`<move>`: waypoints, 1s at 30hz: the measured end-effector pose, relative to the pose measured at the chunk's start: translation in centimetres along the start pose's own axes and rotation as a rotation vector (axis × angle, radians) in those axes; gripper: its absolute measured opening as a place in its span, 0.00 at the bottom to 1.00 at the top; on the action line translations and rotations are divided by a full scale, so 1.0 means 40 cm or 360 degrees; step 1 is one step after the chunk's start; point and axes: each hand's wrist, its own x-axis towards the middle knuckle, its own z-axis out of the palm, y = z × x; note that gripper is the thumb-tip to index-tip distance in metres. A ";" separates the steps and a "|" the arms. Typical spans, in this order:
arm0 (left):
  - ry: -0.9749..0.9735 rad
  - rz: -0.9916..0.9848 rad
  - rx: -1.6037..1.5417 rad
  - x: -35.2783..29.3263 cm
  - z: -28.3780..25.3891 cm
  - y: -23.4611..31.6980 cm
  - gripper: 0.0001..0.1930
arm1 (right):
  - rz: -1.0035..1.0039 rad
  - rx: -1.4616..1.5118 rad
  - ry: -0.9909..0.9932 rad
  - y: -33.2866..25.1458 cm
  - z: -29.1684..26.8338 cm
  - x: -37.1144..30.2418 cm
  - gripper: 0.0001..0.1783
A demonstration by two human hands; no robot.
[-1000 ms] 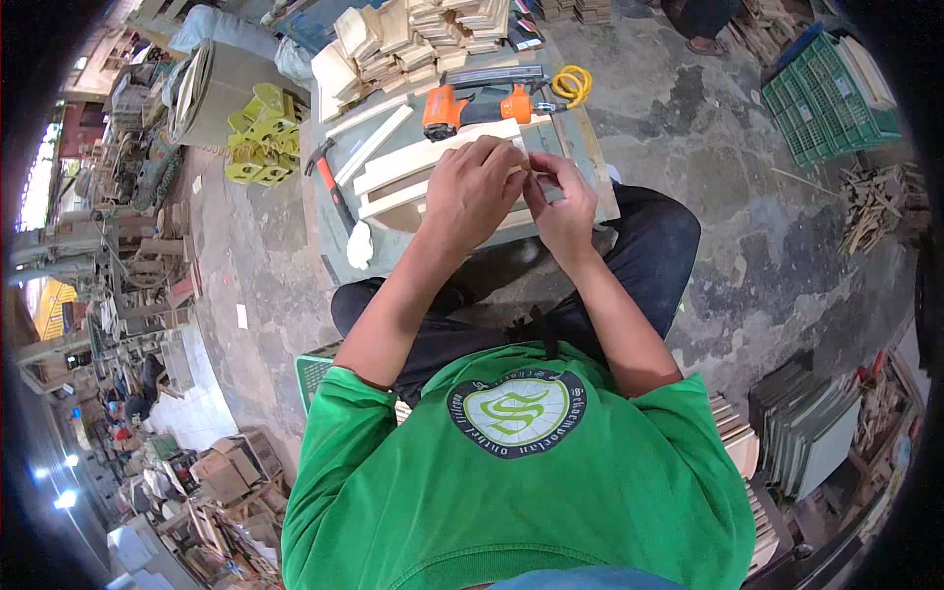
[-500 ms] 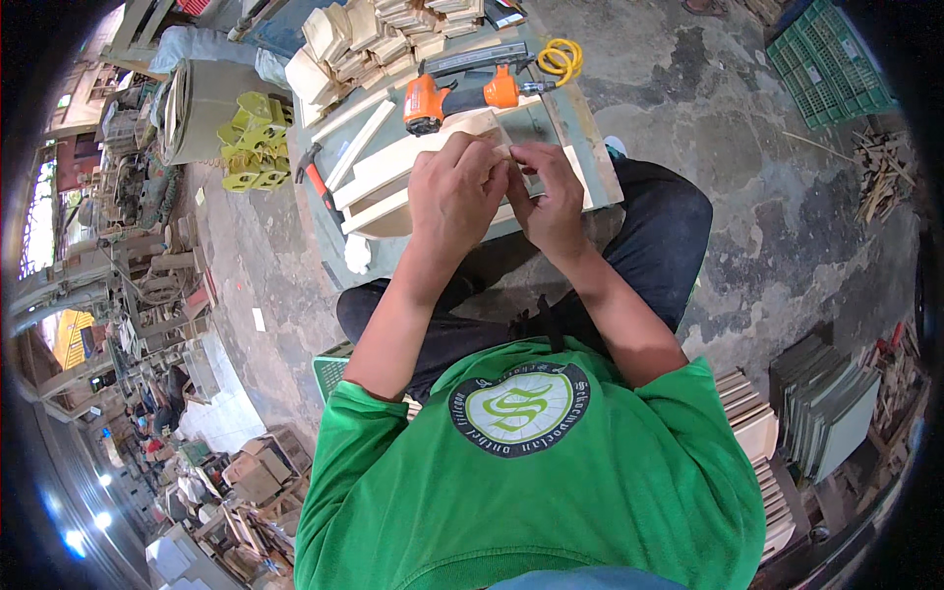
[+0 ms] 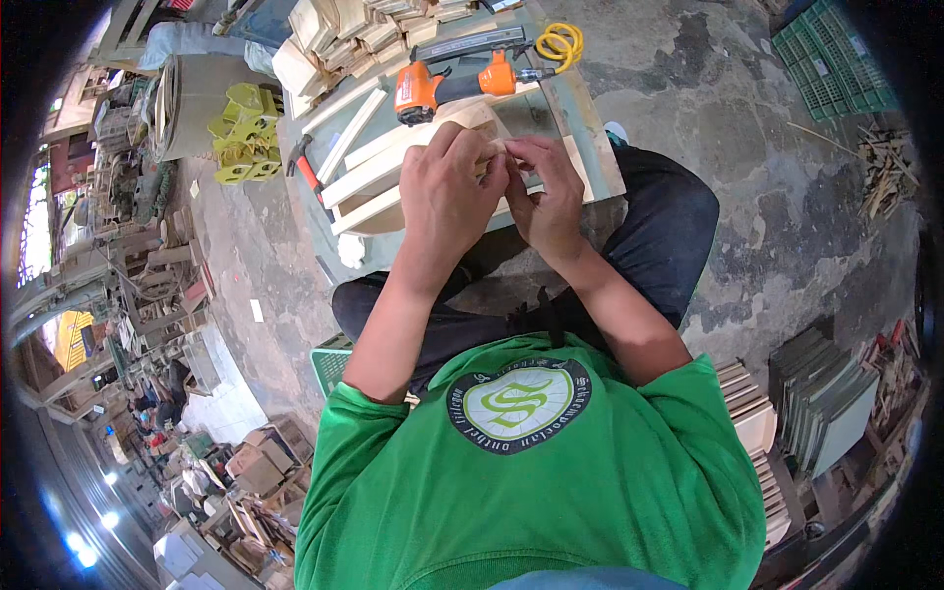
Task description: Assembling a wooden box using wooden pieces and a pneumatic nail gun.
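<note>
My left hand and my right hand meet above the low work table. Both are closed, thumbs and fingertips pinched together at one spot. Something small and pale shows between the fingertips, too hidden to name. Beneath and beside my left hand lie pale wooden strips, side by side like a slatted piece, partly covered by my hands. Just beyond my fingers an orange and black nail gun rests on its side. A hammer with a red and black handle lies at the table's left.
Stacked wood pieces stand at the table's far left. A yellow coiled air hose joins the nail gun. Yellow-green brackets sit on the floor to the left. Green crates stand far right. A white crumpled scrap lies near the table's front-left corner.
The view has shifted slightly, so the table and tools sit a little further left and higher. Both hands keep their pinch, fingertips moving only slightly.
</note>
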 end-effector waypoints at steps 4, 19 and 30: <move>-0.0026 -0.0058 0.0032 0.004 -0.005 0.006 0.08 | 0.0051 0.0005 -0.0007 -0.013 -0.002 0.006 0.16; 0.0026 0.0067 0.0125 -0.008 -0.005 -0.002 0.08 | 0.0173 0.0006 -0.0077 -0.017 0.000 -0.007 0.15; 0.0025 0.0003 0.0149 0.017 -0.008 0.003 0.10 | 0.0110 -0.0072 -0.0081 0.013 0.004 -0.005 0.20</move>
